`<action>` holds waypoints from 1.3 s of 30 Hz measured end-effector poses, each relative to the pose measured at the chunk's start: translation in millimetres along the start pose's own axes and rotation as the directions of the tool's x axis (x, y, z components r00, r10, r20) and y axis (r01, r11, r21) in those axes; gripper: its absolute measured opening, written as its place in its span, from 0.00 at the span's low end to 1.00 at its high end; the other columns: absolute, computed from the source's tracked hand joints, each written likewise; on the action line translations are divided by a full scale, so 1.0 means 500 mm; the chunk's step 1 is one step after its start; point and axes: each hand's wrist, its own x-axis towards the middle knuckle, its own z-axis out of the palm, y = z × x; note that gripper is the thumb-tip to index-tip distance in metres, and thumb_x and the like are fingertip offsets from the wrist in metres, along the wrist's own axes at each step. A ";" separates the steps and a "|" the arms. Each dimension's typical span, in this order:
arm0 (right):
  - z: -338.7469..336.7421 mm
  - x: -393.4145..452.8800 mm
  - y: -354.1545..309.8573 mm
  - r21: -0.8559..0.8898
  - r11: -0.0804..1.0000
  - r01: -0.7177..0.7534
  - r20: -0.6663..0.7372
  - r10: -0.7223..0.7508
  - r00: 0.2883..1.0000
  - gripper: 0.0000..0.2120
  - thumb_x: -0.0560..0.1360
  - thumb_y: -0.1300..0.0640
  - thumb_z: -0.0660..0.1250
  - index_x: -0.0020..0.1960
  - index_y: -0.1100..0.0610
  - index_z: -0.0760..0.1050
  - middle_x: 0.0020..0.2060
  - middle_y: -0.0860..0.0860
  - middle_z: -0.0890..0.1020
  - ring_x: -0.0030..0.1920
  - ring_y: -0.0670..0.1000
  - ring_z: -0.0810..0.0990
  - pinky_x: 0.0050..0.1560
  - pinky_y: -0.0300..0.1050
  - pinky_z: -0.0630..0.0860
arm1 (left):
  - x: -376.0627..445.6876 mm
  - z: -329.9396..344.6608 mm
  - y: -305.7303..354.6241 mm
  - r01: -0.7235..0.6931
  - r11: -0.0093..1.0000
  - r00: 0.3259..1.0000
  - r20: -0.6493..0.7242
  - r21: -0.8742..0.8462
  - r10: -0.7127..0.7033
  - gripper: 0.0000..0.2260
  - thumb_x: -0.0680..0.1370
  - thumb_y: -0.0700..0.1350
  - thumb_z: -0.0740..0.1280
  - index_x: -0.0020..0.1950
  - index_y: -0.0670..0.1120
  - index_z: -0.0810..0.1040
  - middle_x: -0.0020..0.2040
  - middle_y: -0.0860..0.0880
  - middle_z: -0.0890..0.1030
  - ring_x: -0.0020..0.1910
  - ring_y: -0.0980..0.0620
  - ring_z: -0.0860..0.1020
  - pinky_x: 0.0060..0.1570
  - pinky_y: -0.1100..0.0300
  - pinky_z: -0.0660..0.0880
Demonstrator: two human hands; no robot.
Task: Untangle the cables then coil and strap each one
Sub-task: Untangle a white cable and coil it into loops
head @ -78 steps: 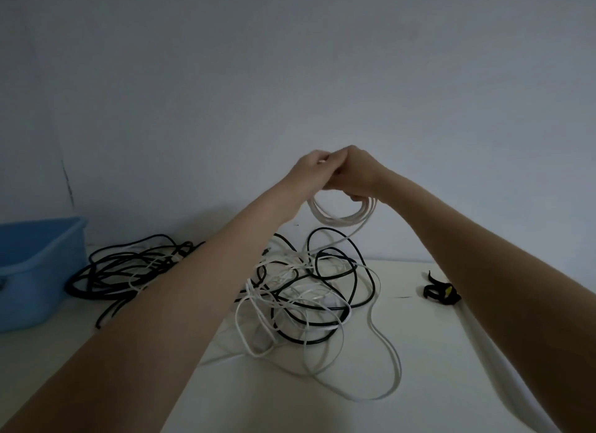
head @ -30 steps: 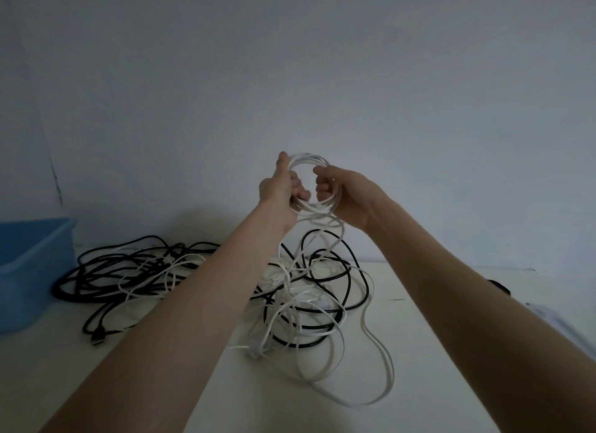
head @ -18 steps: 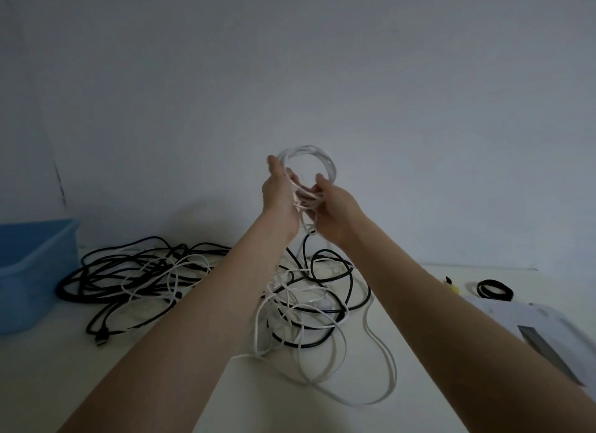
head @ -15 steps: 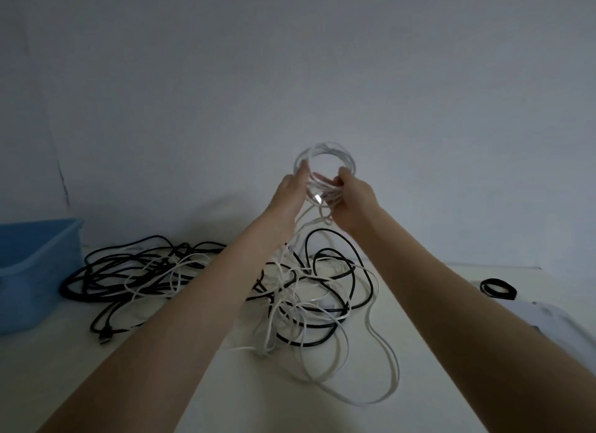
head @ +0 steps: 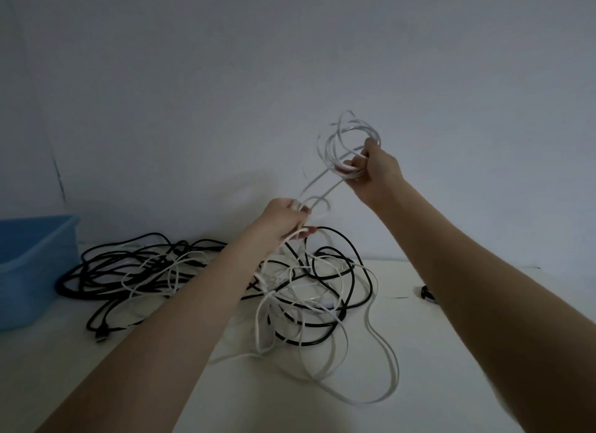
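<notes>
White cable (head: 350,144): thin, flat, loosely coiled in right hand (head: 375,171) grip; left hand (head: 283,221) pinches trailing strand.

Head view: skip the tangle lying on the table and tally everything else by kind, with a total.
bare hands: 2, left hand and right hand
white flat cable coil in the right grip: 1
blue plastic tub: 1
black strap, partly hidden by the right arm: 1
total: 5

A blue plastic tub (head: 30,265) stands at the left edge of the white table (head: 419,384), cut off by the frame. A plain pale wall (head: 225,78) rises behind the table, with a thin dark vertical mark (head: 59,174) at left.
</notes>
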 end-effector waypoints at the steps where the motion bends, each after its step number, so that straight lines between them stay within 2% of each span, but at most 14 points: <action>1: -0.005 0.000 -0.013 0.014 1.000 0.011 -0.001 -0.011 1.000 0.18 0.82 0.58 0.54 0.34 0.58 0.61 0.14 0.49 0.64 0.16 0.46 0.65 0.34 0.45 0.75 | 0.000 -0.018 -0.009 0.010 0.999 1.000 0.012 0.054 -0.011 0.03 0.79 0.32 0.61 0.48 0.37 0.74 0.42 0.41 0.76 0.21 0.58 0.78 0.22 0.68 0.73; 5: -0.022 -0.004 -0.042 -0.080 0.994 0.073 0.035 -0.070 0.997 0.18 0.82 0.60 0.54 0.33 0.57 0.61 0.16 0.48 0.63 0.16 0.45 0.62 0.22 0.34 0.69 | 0.000 -0.066 -0.032 0.091 0.994 0.988 0.121 0.062 -0.098 0.08 0.78 0.33 0.63 0.55 0.42 0.75 0.40 0.45 0.79 0.24 0.57 0.78 0.20 0.68 0.69; 9: -0.028 0.014 -0.061 -0.341 0.922 0.184 -0.056 -0.215 0.975 0.17 0.81 0.60 0.57 0.33 0.56 0.61 0.20 0.48 0.63 0.16 0.44 0.60 0.22 0.33 0.57 | 0.010 -0.093 -0.047 0.178 0.978 0.978 0.089 0.111 -0.188 0.07 0.80 0.34 0.59 0.53 0.40 0.75 0.37 0.42 0.79 0.22 0.56 0.77 0.18 0.69 0.68; 13: -0.046 0.036 -0.073 -0.687 0.687 0.235 -0.083 -0.396 0.915 0.16 0.80 0.58 0.55 0.34 0.56 0.61 0.28 0.51 0.65 0.22 0.47 0.65 0.18 0.33 0.59 | 0.020 -0.103 -0.069 0.182 0.973 0.975 -0.152 0.141 -0.160 0.05 0.79 0.34 0.60 0.49 0.35 0.75 0.31 0.41 0.78 0.19 0.54 0.77 0.18 0.67 0.71; 15: -0.046 0.042 -0.064 -0.804 0.545 0.237 -0.025 -0.430 0.902 0.16 0.80 0.58 0.55 0.34 0.56 0.63 0.30 0.52 0.67 0.27 0.50 0.66 0.18 0.33 0.62 | 0.028 -0.095 -0.060 0.122 0.989 0.965 -0.226 -0.078 -0.137 0.05 0.78 0.32 0.61 0.45 0.33 0.75 0.32 0.41 0.77 0.18 0.54 0.76 0.18 0.66 0.72; 17: -0.043 0.043 -0.056 -0.883 0.403 0.241 0.060 -0.412 0.909 0.16 0.80 0.58 0.56 0.33 0.57 0.64 0.30 0.52 0.69 0.27 0.51 0.68 0.19 0.35 0.64 | 0.033 -0.083 -0.033 0.090 0.891 0.964 -0.187 -0.444 -0.190 0.06 0.78 0.31 0.61 0.41 0.34 0.74 0.28 0.43 0.78 0.18 0.55 0.76 0.19 0.66 0.73; 20: -0.038 0.040 -0.053 -0.917 0.318 0.242 0.132 -0.329 0.935 0.17 0.80 0.57 0.57 0.32 0.56 0.64 0.27 0.53 0.68 0.24 0.51 0.68 0.21 0.36 0.62 | 0.031 -0.071 0.003 0.086 0.859 0.980 -0.114 -0.505 -0.165 0.09 0.78 0.35 0.62 0.38 0.40 0.75 0.19 0.50 0.73 0.16 0.58 0.71 0.17 0.69 0.68; 22: -0.035 0.034 -0.055 -0.895 0.399 0.201 0.115 -0.228 0.967 0.17 0.80 0.58 0.57 0.32 0.57 0.65 0.26 0.53 0.67 0.20 0.48 0.66 0.21 0.36 0.60 | 0.022 -0.060 0.019 0.086 0.910 0.983 -0.112 -0.405 -0.143 0.08 0.76 0.37 0.64 0.38 0.43 0.76 0.17 0.52 0.69 0.15 0.58 0.68 0.17 0.71 0.64; 25: -0.033 0.002 -0.052 -0.872 0.487 0.050 0.121 0.116 0.986 0.13 0.81 0.56 0.57 0.41 0.61 0.69 0.34 0.60 0.77 0.16 0.45 0.67 0.19 0.33 0.61 | 0.017 -0.046 0.037 -0.003 0.936 0.967 -0.240 -0.353 -0.088 0.07 0.76 0.41 0.63 0.38 0.43 0.75 0.17 0.51 0.69 0.14 0.58 0.65 0.17 0.72 0.58; 27: -0.034 -0.022 -0.047 -0.886 0.463 -0.021 0.152 0.333 0.931 0.13 0.82 0.54 0.55 0.49 0.64 0.69 0.44 0.63 0.81 0.19 0.45 0.72 0.20 0.35 0.67 | 0.026 -0.039 0.045 -0.052 0.932 0.935 -0.344 -0.360 -0.081 0.12 0.79 0.43 0.59 0.36 0.42 0.73 0.20 0.49 0.70 0.13 0.57 0.64 0.17 0.72 0.57; 31: -0.033 -0.041 -0.008 -0.932 0.359 -0.053 0.165 0.548 0.820 0.16 0.82 0.55 0.54 0.51 0.69 0.71 0.38 0.56 0.82 0.29 0.47 0.78 0.27 0.35 0.74 | 0.035 -0.030 0.063 -0.066 0.971 0.861 -0.505 -0.231 -0.062 0.16 0.79 0.46 0.54 0.34 0.44 0.71 0.29 0.48 0.70 0.23 0.53 0.66 0.25 0.64 0.63; 33: -0.025 -0.053 0.014 -0.943 0.331 -0.033 0.202 0.647 0.735 0.16 0.82 0.57 0.55 0.56 0.71 0.72 0.41 0.58 0.82 0.35 0.49 0.79 0.30 0.36 0.74 | 0.031 -0.025 0.068 -0.122 0.988 0.794 -0.607 -0.095 0.040 0.17 0.79 0.45 0.54 0.32 0.44 0.71 0.31 0.48 0.72 0.27 0.51 0.68 0.32 0.61 0.66; 36: -0.015 -0.085 0.034 -0.893 0.447 -0.045 0.339 0.737 0.584 0.11 0.80 0.64 0.55 0.46 0.66 0.74 0.39 0.58 0.83 0.33 0.48 0.82 0.30 0.35 0.76 | 0.024 -0.020 0.071 -0.179 0.980 0.714 -0.674 0.082 0.187 0.17 0.79 0.44 0.54 0.32 0.43 0.71 0.30 0.49 0.72 0.31 0.49 0.71 0.29 0.61 0.65; 39: -0.016 -0.100 0.041 -0.730 0.642 -0.233 0.433 0.699 0.569 0.20 0.82 0.61 0.51 0.37 0.63 0.74 0.27 0.52 0.80 0.24 0.46 0.78 0.23 0.34 0.73 | 0.034 -0.032 0.062 -0.159 0.977 0.685 -0.696 0.145 0.214 0.17 0.79 0.44 0.54 0.30 0.43 0.69 0.31 0.47 0.73 0.35 0.46 0.73 0.33 0.59 0.68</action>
